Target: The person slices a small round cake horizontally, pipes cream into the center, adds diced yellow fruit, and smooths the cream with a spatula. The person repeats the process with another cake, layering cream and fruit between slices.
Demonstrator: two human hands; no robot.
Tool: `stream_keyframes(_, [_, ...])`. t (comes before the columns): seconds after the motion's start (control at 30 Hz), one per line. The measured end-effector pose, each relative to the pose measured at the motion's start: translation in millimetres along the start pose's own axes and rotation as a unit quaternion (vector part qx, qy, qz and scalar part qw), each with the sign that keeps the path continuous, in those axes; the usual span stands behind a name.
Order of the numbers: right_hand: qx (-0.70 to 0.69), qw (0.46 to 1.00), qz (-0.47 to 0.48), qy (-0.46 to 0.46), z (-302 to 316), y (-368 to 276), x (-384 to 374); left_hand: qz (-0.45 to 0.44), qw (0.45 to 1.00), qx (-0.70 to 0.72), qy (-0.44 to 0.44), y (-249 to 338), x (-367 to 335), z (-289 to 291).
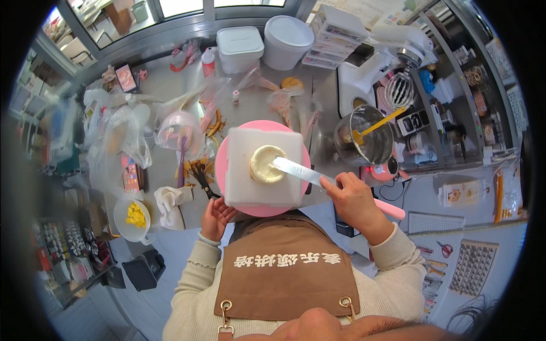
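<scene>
A small round cake (268, 164) with pale cream on top sits on a white square board (239, 190), which rests on a pink cake turntable (222, 153). My right hand (355, 200) grips the pink handle of an offset-looking metal spatula (298, 171). Its blade reaches left, and the tip lies on the cream at the cake's right side. At the turntable's near left edge is my left hand (217, 218), fingers apart and touching the rim beside the board. Black-handled scissors (202, 179) lie just beyond that hand.
On the right stand a stand mixer (364, 74) and a metal bowl (372, 148) with a yellow spatula (387, 122). White tubs (242, 48) line the back. Plastic bags (122, 133), a white cloth (170, 206) and a bowl of yellow pieces (132, 221) are at left.
</scene>
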State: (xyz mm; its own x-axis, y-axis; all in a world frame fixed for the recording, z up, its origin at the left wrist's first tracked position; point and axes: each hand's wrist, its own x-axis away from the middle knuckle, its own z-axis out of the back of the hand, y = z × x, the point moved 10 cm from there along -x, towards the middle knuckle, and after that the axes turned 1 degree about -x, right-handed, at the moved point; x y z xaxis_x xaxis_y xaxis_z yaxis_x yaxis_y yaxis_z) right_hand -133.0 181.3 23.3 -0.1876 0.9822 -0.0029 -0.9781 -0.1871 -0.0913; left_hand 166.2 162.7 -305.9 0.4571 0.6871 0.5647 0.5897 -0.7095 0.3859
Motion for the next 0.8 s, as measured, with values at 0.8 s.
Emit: stream_keyframes(0.8, [-0.290, 0.823, -0.390, 0.296, -73, 125, 188, 0.101, 0.981, -0.162, -0.042, -8, 11, -22])
